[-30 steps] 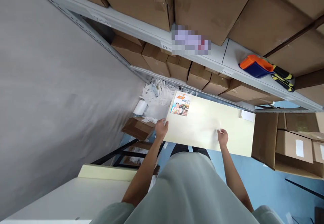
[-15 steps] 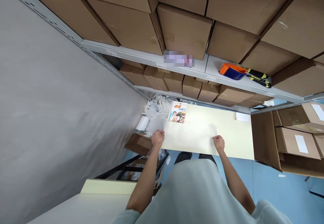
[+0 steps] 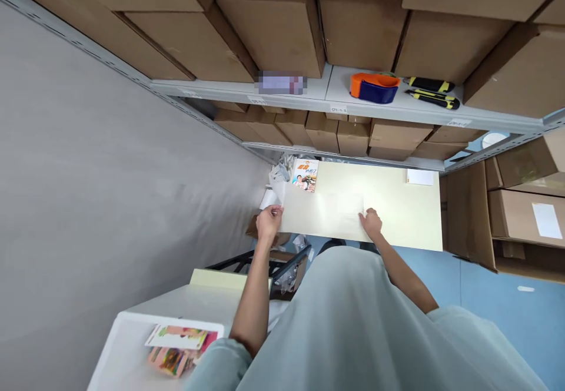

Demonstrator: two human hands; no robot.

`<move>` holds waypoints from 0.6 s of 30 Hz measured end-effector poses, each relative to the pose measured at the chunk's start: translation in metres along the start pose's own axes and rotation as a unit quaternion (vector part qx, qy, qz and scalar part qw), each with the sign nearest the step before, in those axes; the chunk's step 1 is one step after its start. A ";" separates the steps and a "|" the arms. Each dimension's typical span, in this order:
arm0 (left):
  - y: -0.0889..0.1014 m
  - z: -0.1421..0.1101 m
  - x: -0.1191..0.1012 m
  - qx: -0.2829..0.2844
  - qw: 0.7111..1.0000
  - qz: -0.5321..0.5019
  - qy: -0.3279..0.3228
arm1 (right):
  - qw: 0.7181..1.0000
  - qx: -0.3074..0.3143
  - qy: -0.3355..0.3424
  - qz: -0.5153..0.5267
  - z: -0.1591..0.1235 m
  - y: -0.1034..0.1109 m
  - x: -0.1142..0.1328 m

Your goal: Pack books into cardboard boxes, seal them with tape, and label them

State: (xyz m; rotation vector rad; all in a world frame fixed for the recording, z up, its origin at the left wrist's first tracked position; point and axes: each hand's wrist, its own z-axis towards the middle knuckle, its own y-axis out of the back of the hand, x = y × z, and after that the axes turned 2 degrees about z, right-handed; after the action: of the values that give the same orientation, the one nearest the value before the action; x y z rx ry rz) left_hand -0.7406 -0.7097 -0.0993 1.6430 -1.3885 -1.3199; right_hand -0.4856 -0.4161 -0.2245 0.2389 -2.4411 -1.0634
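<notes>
A thin, see-through plastic sheet (image 3: 324, 205) is stretched over the pale yellow table (image 3: 401, 220); I cannot tell whether it is a flat film or a bag. My left hand (image 3: 269, 221) pinches its left edge, just past the table's left end. At the opposite edge, my right hand (image 3: 371, 222) has thumb and fingers closed on the sheet, low over the tabletop. Beyond the sheet, near the table's far left corner, lies a booklet (image 3: 305, 175) with a picture cover. A small stack of white paper (image 3: 419, 176) rests at the far right.
Cardboard boxes (image 3: 273, 37) fill the shelves ahead. An orange and blue tape dispenser (image 3: 375, 88) and two cutter knives (image 3: 430, 92) lie on the shelf edge. At lower left, a white bin (image 3: 121, 344) holds colourful packets (image 3: 176, 344). An opened carton (image 3: 470, 220) stands right.
The view has shifted, bringing the white bin with packets into sight. Both hands still hold the sheet by its sides; the right-hand fingers look less curled.
</notes>
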 end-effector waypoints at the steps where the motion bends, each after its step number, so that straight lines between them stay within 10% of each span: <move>1: 0.001 -0.005 -0.009 -0.005 1.000 0.005 -0.001 | 1.000 0.006 0.015 0.001 0.000 0.000 -0.001; 9: -0.006 -0.039 -0.063 -0.024 0.999 0.043 0.005 | 0.994 0.010 0.095 0.060 0.008 0.026 -0.035; 18: -0.085 -0.065 -0.125 0.052 0.997 0.049 -0.028 | 0.980 -0.112 0.033 0.164 0.018 0.136 -0.218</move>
State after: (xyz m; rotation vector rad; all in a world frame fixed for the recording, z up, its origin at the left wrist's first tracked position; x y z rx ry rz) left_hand -0.6441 -0.5777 -0.1175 1.5941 -1.5742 -1.2639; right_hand -0.2996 -0.2383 -0.2116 -0.1933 -2.1802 -1.1447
